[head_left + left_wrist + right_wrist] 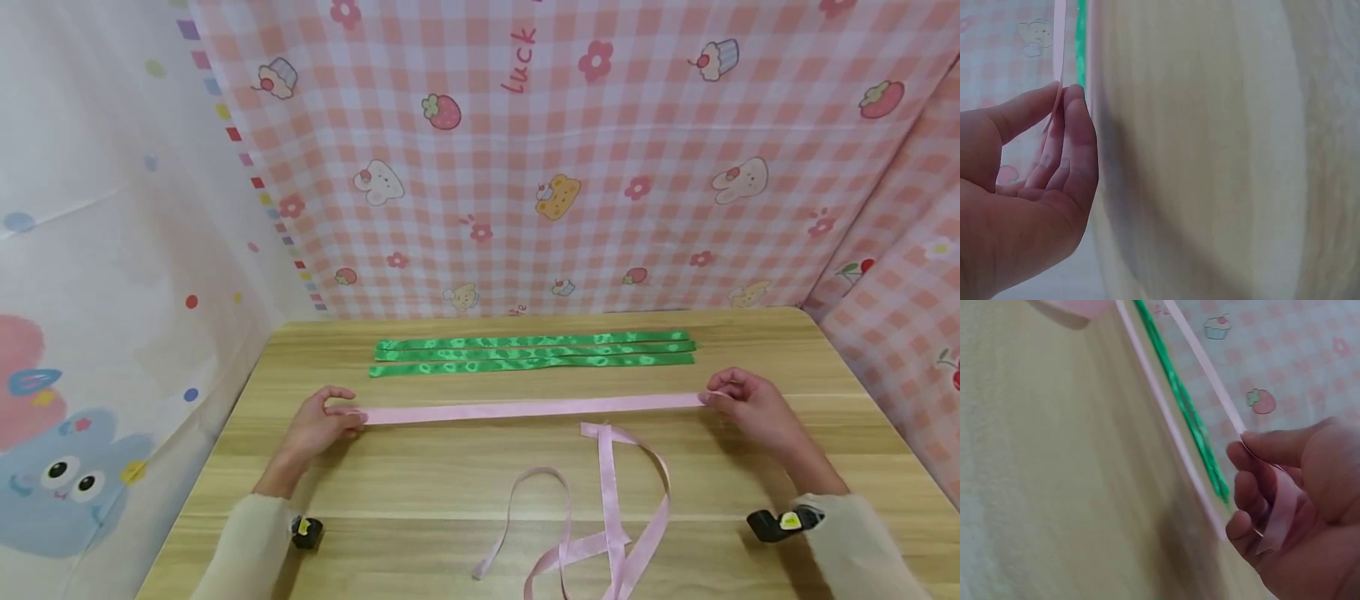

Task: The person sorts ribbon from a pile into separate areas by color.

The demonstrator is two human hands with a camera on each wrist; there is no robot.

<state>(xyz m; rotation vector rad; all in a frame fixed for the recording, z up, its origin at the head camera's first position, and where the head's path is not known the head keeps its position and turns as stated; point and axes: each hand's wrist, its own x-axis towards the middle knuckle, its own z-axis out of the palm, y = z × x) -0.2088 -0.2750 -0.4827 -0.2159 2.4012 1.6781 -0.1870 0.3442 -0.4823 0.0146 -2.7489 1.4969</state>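
A pink satin ribbon (pixel 525 408) is stretched nearly straight from side to side above the table. Its left end is pinched between the thumb and fingertips of my left hand (pixel 322 422). My right hand (pixel 752 410) pinches it near the other end, and in the right wrist view a short tail (pixel 1283 512) hangs down over the palm. That view also has a second pink strip (pixel 1169 425) lying on the table beneath the held one. Behind them lie three green satin ribbons (pixel 532 353), side by side and roughly parallel to the pink one.
A long loose pink ribbon (pixel 609 492) lies in loops at the front middle of the wooden table (pixel 420 492). Patterned cloth (pixel 510 150) hangs behind the table's back edge, and a white printed cloth (pixel 135 250) hangs at the left.
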